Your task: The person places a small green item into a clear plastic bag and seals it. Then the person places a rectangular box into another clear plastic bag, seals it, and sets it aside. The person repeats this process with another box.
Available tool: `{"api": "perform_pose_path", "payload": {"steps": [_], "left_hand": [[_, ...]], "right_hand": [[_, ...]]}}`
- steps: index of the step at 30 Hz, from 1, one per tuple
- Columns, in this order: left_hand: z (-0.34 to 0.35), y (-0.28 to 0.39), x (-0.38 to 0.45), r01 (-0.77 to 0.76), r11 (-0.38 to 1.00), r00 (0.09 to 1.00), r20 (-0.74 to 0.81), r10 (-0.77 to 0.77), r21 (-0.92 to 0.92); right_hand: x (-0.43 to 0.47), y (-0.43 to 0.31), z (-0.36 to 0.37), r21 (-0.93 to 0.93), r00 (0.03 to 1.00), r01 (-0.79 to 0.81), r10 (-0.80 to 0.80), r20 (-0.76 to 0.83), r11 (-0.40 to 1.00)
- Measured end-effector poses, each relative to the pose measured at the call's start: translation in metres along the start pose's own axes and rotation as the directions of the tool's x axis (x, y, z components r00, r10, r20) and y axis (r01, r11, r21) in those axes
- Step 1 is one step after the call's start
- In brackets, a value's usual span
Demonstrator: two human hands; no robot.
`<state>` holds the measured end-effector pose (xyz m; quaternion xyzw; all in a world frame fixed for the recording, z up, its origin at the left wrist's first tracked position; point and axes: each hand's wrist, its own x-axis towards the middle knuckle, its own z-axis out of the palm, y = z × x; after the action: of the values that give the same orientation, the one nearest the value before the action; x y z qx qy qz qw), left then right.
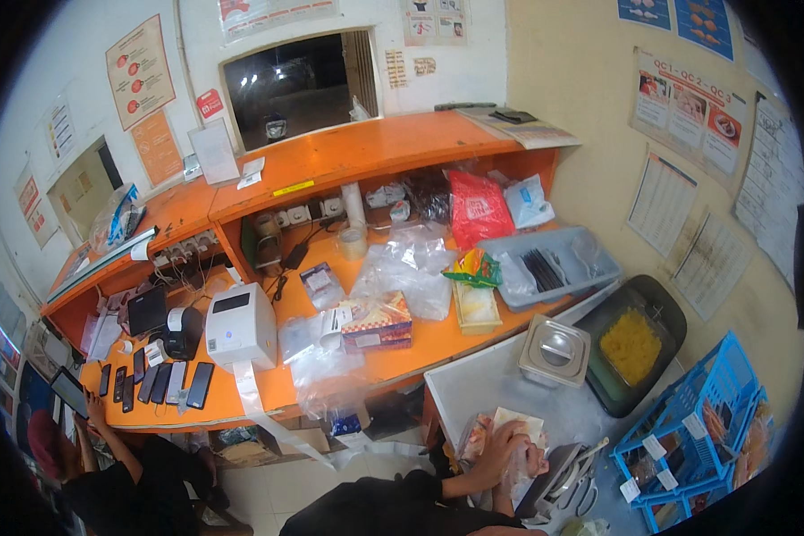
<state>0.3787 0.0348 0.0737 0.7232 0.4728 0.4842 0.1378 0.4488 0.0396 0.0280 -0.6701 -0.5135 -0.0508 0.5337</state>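
At the left end of a metal worktop (472, 375), my left hand (499, 450) reaches across from the left with curled fingers. Close against it is my right hand (534, 462), partly covered by thin clear plastic. A clear plastic bag (514, 474) is bunched between my hands. Under and behind my fingers lies a cream-coloured box (521, 421); its lower part is hidden. Beside it, a printed carton (475, 437) shows at the worktop's edge. Just right of my hands sit a dark grey holder (550, 479) and scissors (584, 492).
A lidded steel container (554, 352) and a dark tub (673, 328) with yellow food stand behind. Blue plastic baskets (697, 429) are at right. The orange counter (388, 375) carries a label printer (241, 321) and several phones (201, 385). A co-worker (120, 469) holds a tablet at left.
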Motion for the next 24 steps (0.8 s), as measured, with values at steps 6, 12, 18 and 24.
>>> {"api": "perform_pose_path", "payload": {"steps": [6,12,18,24], "left_hand": [[0.009,-0.014,-0.003,0.268,0.883,0.935,-0.117,-0.335,-0.385],[-0.007,-0.024,0.017,0.517,0.761,0.838,0.052,-0.542,-0.392],[-0.009,-0.047,0.031,0.507,0.818,0.848,0.328,-0.416,-0.274],[-0.019,-0.045,0.033,0.371,0.878,0.91,0.307,-0.278,-0.302]], "right_hand": [[0.009,-0.02,-0.005,0.064,0.996,-0.04,0.034,0.087,0.997],[0.02,-0.018,-0.011,-0.035,0.973,0.069,-0.06,0.222,0.997],[0.039,0.01,-0.025,0.068,0.889,0.251,-0.257,0.379,0.966],[0.068,-0.01,-0.051,0.15,0.685,-0.196,0.025,0.728,0.969]]}}
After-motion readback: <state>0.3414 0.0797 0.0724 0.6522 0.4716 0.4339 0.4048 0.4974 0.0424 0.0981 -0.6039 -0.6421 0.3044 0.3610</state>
